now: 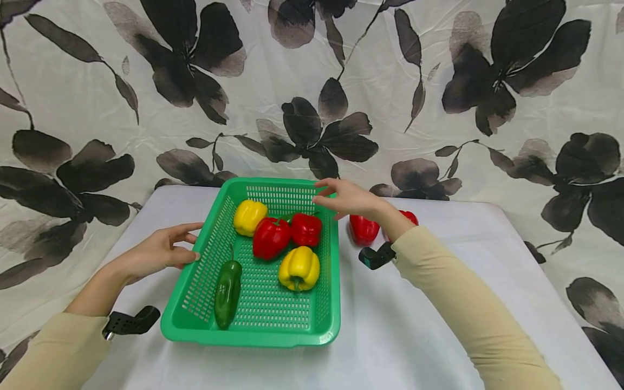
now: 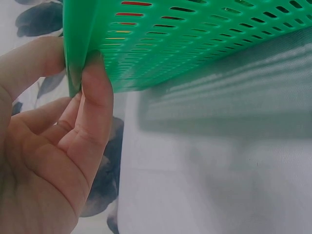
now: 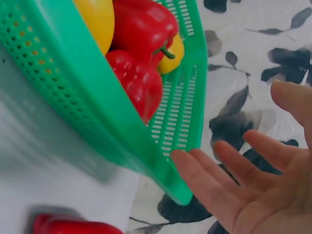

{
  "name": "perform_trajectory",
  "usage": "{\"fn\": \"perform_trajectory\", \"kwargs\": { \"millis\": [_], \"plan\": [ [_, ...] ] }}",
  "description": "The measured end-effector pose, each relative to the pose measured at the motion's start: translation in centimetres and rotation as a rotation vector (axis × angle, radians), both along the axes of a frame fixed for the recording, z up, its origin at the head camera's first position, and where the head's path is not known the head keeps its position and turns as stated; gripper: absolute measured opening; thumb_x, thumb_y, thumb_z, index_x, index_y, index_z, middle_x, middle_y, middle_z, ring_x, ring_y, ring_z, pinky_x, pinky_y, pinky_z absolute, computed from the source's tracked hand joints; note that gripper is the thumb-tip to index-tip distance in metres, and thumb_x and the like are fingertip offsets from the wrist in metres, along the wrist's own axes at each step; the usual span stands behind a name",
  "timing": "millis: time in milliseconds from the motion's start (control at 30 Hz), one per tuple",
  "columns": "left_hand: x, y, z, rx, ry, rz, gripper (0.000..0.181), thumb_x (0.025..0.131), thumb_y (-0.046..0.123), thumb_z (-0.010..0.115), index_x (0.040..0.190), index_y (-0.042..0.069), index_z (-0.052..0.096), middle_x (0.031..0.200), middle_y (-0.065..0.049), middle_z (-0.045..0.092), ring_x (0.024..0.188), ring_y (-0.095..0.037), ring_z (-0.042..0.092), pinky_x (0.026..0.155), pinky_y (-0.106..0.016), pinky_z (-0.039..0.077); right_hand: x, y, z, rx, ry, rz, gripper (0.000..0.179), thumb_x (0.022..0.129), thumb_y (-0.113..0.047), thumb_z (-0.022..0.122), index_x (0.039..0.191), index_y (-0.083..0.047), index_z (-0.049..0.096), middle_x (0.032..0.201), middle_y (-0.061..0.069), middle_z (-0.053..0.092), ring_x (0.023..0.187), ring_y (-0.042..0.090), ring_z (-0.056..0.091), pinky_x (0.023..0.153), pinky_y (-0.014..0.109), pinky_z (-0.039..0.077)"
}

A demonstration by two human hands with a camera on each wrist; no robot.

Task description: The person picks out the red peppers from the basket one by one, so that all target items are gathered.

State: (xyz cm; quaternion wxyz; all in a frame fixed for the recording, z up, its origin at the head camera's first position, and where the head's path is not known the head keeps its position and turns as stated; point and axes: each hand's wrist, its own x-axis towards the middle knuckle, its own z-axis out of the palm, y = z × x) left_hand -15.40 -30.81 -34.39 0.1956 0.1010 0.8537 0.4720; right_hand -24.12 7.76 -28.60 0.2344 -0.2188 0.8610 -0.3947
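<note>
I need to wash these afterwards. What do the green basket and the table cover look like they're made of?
The green basket looks like moulded plastic: glossy rim, uniform slotted walls. The table cover appears to be thin white cloth or sheet, matte with faint creases; the pictures cannot show which.

The basket (image 1: 327, 303) is green plastic, smooth with a slight sheen, its walls and floor pierced by rows of slots. The peppers inside, such as the red pepper (image 1: 271, 237) and yellow pepper (image 1: 299, 267), have glossy, waxy-looking skins. The worktop (image 1: 414, 325) wears a matt white cloth. The backdrop (image 1: 439, 81) is creased, flower-printed fabric.
</note>
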Motion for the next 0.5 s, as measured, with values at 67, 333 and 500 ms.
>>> {"fn": "perform_trajectory", "kwargs": {
  "millis": [67, 333, 500],
  "plan": [
    [0.0, 0.0, 0.0, 0.002, 0.002, 0.001, 0.076, 0.086, 0.020, 0.065, 0.146, 0.005, 0.020, 0.119, -0.024, 0.046, 0.085, -0.023, 0.064, 0.074, -0.035, 0.055, 0.0, -0.4, 0.1, 0.016, -0.005, 0.001, 0.055, 0.093, -0.030, 0.053, 0.141, -0.011, 0.033, 0.135, 0.014, 0.045, 0.115, 0.032, 0.052, 0.079, 0.038, 0.054],
    [0.1, 0.1, 0.0, 0.002, 0.003, 0.006, 0.076, 0.086, 0.019, 0.065, 0.146, 0.005, 0.020, 0.119, -0.024, 0.046, 0.086, -0.022, 0.064, 0.074, -0.035, 0.054, -0.3, -1.8, -0.3, 0.071, -0.058, -0.004, 0.057, 0.093, -0.033, 0.052, 0.142, -0.013, 0.032, 0.137, 0.012, 0.043, 0.119, 0.028, 0.049, 0.080, 0.038, 0.054],
    [0.1, 0.0, -0.1, 0.001, -0.005, 0.007, 0.077, 0.086, 0.020, 0.065, 0.146, 0.005, 0.019, 0.120, -0.024, 0.046, 0.087, -0.022, 0.064, 0.075, -0.036, 0.054, 0.0, -2.9, -0.5, 0.098, -0.062, -0.018, 0.057, 0.092, -0.033, 0.054, 0.142, -0.013, 0.033, 0.138, 0.014, 0.041, 0.117, 0.029, 0.049, 0.079, 0.041, 0.054]
  ]
}}
